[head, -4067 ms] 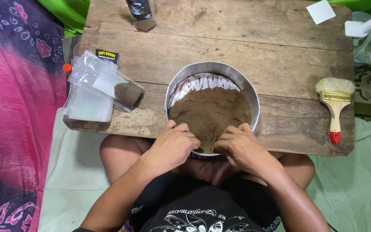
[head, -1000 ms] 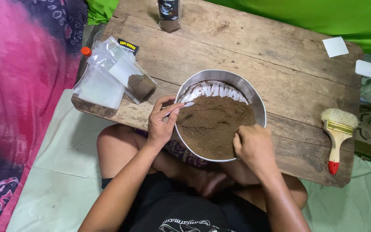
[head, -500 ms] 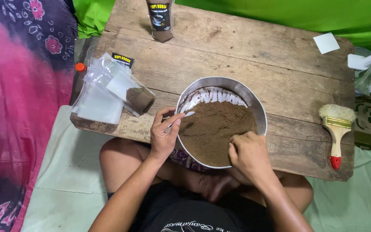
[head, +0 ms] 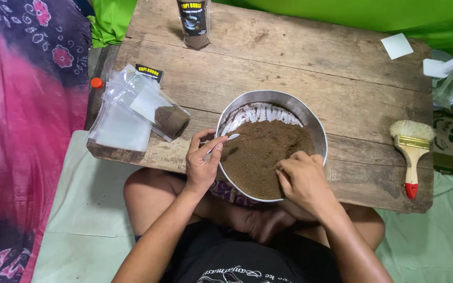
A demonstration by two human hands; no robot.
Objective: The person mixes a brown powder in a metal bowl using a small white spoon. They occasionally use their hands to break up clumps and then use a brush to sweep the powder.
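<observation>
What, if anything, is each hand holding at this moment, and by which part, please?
The left hand pinches a small spoon by its handle. The right hand rests in the brown powder; whether it holds anything cannot be told.

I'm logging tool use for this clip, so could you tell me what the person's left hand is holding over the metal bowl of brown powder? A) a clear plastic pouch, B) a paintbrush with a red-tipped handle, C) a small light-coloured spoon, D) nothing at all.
C: the left hand pinches a small spoon at the rim of the bowl, while the paintbrush and the pouches lie untouched on the table.
</observation>
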